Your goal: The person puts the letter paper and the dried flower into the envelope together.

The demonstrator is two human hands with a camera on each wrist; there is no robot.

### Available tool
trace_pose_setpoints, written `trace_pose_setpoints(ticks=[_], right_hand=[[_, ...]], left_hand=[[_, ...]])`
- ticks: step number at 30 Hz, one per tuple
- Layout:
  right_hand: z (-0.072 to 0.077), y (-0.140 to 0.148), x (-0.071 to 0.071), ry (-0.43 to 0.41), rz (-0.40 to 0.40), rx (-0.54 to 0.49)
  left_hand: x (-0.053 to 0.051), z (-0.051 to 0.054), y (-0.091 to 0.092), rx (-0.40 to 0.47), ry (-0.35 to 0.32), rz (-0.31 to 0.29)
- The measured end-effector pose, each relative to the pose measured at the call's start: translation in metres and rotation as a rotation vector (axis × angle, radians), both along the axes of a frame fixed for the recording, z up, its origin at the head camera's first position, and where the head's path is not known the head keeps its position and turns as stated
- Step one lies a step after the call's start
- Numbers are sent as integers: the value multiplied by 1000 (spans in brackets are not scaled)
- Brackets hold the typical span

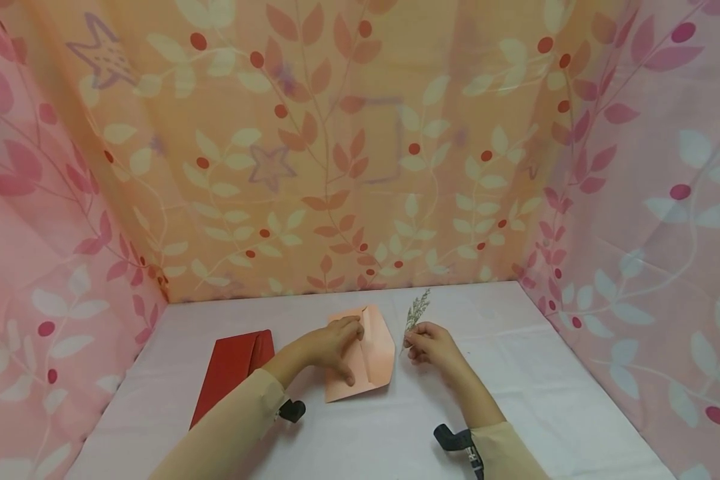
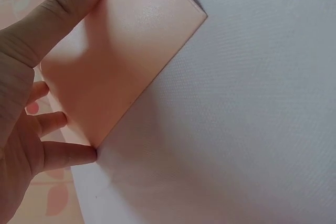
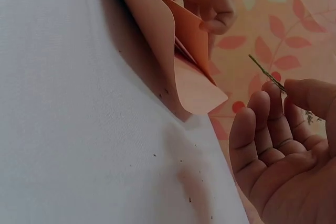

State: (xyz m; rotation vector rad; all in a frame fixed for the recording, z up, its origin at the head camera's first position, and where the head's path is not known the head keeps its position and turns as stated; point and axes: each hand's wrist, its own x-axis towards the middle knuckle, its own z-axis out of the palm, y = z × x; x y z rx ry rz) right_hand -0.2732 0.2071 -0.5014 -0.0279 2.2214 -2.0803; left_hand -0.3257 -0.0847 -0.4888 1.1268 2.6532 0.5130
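A pale pink envelope (image 1: 379, 350) lies on the white table with its flap open toward the right. My left hand (image 1: 336, 345) grips it, thumb on its face and the other fingers at its far edge, as the left wrist view shows on the envelope (image 2: 142, 30). In the right wrist view the envelope's mouth (image 3: 191, 56) gapes a little. Just right of the flap, my right hand (image 1: 433, 347) pinches a dried sprig (image 1: 418, 308) by its stem between thumb and index finger. The sprig's leafy tip points up and away; its stem end (image 3: 266, 70) sticks out past the fingertips.
A red envelope (image 1: 225, 373) lies at the left, partly covered by my left forearm. Small dark crumbs (image 3: 190, 200) are scattered on the white tabletop (image 1: 516, 373). Patterned curtains (image 1: 336, 220) stand behind the table and on both sides.
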Motion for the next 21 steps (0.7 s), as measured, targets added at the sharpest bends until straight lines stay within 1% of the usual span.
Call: trace_pose_setpoints(ticks=[5,9,13,16,21], right_hand=[[-1,-7,-3,-3,-8,-46],[-7,-15,-10,1,-23,-101],[-14,-26,-15,13,-7,-147],[-18,-35,-16,9,9,-171],[-23,-48,-16,-21,8,-191]], left_hand=[[-2,-2,0,3,8,-11],[-2,-2,0,0,-4,-5],[-2,-1,0,3,-19,2],[-2,-2,-1,7,-25,2],[-2,-3,-1,10,-31,2]])
